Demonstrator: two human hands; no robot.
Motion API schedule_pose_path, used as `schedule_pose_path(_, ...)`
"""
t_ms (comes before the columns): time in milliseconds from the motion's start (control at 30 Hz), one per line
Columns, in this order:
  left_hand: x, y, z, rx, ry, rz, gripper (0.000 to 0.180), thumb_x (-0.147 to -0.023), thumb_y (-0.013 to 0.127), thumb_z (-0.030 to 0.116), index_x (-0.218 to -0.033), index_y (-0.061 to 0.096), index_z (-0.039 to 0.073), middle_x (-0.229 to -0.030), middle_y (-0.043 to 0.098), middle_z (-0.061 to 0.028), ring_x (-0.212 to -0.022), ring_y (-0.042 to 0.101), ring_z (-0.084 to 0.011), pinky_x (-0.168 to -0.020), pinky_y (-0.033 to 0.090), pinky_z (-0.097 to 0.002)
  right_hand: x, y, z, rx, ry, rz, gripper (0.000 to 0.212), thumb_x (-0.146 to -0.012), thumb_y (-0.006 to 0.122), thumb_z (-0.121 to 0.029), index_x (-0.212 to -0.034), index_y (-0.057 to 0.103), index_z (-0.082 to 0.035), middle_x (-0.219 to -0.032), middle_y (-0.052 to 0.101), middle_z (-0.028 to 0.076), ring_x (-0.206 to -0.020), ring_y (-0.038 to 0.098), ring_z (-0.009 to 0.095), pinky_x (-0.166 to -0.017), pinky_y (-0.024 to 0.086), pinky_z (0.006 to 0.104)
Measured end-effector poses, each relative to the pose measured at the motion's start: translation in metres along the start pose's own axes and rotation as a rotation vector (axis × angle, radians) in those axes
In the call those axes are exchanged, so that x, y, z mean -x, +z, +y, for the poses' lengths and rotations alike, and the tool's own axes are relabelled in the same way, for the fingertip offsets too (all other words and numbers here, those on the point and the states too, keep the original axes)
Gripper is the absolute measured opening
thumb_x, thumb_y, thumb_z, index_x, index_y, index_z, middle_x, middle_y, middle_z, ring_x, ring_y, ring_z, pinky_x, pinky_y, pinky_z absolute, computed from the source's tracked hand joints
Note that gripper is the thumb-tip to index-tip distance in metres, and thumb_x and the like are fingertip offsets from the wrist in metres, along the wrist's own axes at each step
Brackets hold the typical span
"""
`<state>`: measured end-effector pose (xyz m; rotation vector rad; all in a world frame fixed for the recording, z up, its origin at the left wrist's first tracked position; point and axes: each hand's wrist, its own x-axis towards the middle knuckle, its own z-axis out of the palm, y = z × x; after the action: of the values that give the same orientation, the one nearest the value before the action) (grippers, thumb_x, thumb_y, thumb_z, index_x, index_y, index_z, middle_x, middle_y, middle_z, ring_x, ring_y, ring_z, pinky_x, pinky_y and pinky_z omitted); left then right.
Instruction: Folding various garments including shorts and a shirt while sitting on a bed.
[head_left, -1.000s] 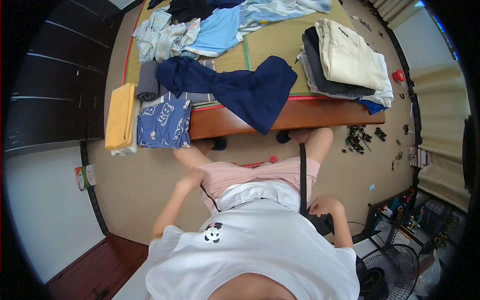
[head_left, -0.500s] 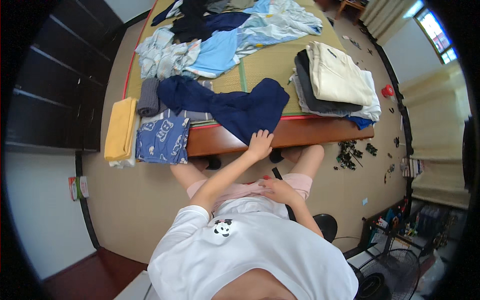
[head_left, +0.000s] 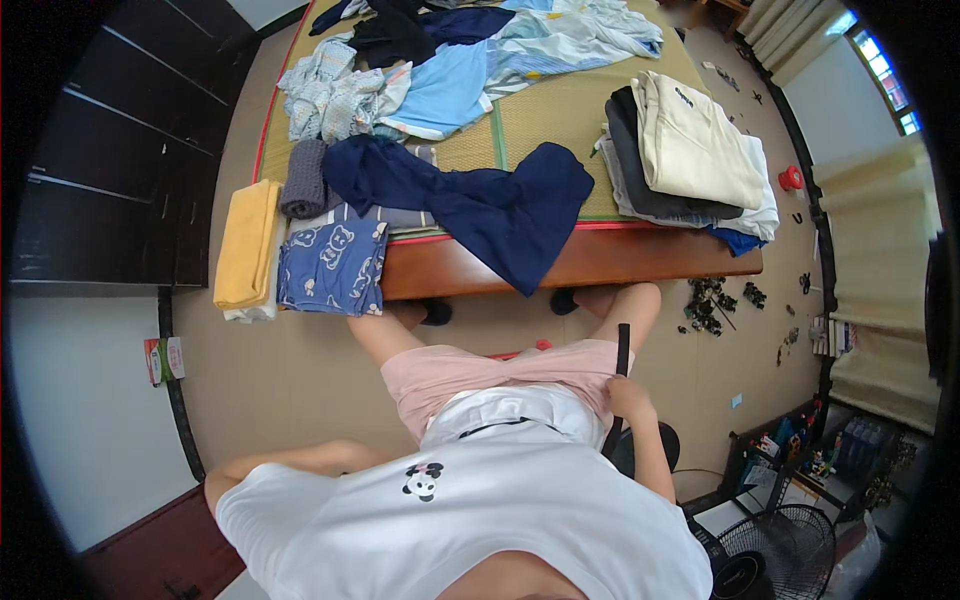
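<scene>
My right hand is closed at the right hip of my pink shorts, around a narrow black strap that shows above and below the fingers. My left arm is bent at my side, and its hand is hidden behind the white shirt. In front of me a dark navy garment lies crumpled over the bed's front edge, its tip hanging down the wooden side. No hand touches it.
The mat-covered bed holds loose clothes at the back. A folded stack with a cream garment sits right. At left are a yellow folded cloth, a blue bear-print cloth and a grey rolled cloth. A fan stands lower right.
My left hand has let go of the navy garment's lower edge and drawn back to my side, out of sight. My right hand has moved right from my lap with the black strap.
</scene>
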<state>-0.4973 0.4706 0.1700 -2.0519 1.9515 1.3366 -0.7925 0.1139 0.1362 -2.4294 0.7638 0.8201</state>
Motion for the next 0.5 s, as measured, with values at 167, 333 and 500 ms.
schedule_pose_path(167,0.016,0.019,-0.005,0.026,-0.015,-0.030,0.026,-0.074,0.055,0.028,-0.085,0.062,0.005,-0.080,0.062,-0.0161,-0.069,0.060,-0.0278,-0.057,0.047,-0.0417,0.004,-0.017,-0.030,-0.035,-0.104,-0.069,0.021,-0.072,0.047,-0.014,-0.080,0.061,0.000,-0.094,0.058,0.018,-0.083,0.058,0.034,-0.077,0.045,0.0416)
schedule_pose_path(333,0.029,0.038,-0.013,0.052,-0.035,-0.054,0.026,-0.075,0.055,0.028,-0.085,0.062,0.005,-0.080,0.062,-0.0159,-0.069,0.060,-0.0276,-0.057,0.047,-0.0416,0.005,-0.001,-0.025,-0.065,-0.061,0.010,0.022,-0.073,0.048,-0.017,-0.084,0.059,-0.002,-0.092,0.058,0.017,-0.086,0.057,0.034,-0.077,0.044,0.0419)
schedule_pose_path(500,0.038,0.052,-0.031,0.059,-0.051,-0.082,0.027,-0.075,0.055,0.028,-0.086,0.062,0.004,-0.080,0.061,-0.0157,-0.069,0.060,-0.0274,-0.057,0.047,-0.0416,0.004,0.004,-0.020,-0.161,-0.050,0.015,0.021,-0.074,0.049,-0.020,-0.085,0.058,-0.004,-0.088,0.058,0.017,-0.083,0.057,0.034,-0.081,0.041,0.0438)
